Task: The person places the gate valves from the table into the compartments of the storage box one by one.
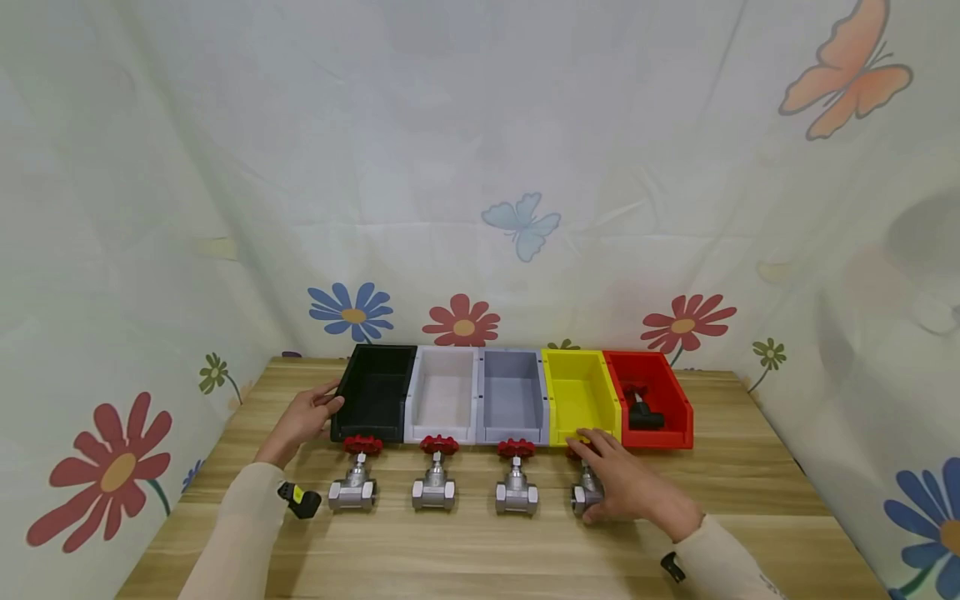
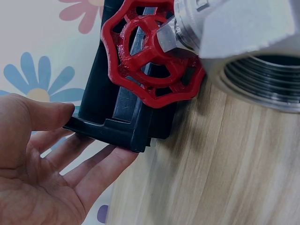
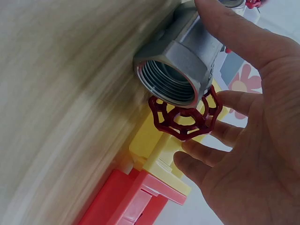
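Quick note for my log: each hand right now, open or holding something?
Left hand: holding the black bin by its edge.
Right hand: open around the rightmost valve; contact unclear.

Gaps separate the valves [image 1: 516, 495] obstructing the bins [image 1: 513, 435].

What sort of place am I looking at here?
Likely a makeshift workstation: a wood-grain table, red-wheeled valves lined up before coloured bins, and a flower-printed backdrop.

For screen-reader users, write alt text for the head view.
A person's right hand is at the rightmost valve of four on a wooden table; the left hand touches a black bin, leftmost in a row of five.
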Available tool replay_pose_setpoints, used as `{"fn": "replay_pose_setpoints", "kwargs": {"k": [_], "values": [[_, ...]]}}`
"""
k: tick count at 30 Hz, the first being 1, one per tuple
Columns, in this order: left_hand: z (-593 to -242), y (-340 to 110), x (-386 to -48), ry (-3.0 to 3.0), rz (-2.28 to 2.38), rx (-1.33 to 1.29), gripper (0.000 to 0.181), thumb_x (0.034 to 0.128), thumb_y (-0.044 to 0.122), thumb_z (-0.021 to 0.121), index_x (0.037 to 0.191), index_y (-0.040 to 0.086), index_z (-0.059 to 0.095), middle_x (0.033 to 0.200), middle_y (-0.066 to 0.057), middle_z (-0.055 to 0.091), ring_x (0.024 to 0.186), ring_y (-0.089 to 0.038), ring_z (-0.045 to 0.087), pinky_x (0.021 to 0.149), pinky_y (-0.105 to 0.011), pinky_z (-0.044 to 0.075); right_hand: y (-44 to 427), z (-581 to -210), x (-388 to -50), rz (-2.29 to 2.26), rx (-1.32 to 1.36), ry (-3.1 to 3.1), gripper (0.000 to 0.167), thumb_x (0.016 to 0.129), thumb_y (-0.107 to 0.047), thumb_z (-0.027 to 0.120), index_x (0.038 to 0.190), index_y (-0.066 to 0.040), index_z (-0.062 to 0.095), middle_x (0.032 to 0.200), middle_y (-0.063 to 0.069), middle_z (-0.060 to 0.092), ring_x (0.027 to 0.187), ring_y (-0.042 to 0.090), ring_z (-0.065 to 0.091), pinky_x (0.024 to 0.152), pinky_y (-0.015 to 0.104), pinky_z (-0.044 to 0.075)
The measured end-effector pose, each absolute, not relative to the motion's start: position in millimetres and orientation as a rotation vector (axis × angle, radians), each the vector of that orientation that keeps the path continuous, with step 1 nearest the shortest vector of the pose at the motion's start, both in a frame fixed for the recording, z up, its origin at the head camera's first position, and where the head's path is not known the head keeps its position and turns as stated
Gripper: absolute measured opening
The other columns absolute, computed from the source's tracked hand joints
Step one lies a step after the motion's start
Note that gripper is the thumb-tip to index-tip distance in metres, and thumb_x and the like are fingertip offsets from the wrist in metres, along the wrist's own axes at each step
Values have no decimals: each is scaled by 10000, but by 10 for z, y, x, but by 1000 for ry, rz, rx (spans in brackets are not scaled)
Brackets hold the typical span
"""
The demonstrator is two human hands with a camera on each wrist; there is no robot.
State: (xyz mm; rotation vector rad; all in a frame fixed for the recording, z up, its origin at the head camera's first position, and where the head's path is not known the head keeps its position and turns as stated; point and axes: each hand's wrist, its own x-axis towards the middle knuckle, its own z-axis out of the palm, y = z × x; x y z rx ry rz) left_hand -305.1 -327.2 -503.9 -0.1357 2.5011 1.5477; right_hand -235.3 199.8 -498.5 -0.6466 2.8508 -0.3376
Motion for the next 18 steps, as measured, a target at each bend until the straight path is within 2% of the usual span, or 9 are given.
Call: {"fn": "replay_pose_setpoints", "kwargs": {"k": [18], "values": [[-5042,-3284,-3064,2501,1549,-96,603,1058,300,435,1584,148,181,1561,-281,303,1393,-439,395,943,-496,541,1942,-5045,-2326,-334,-631,2864,1057,631,-342,928,1518,-157,383,1573,95,312,1430,316,313,1094,523,427]]}}
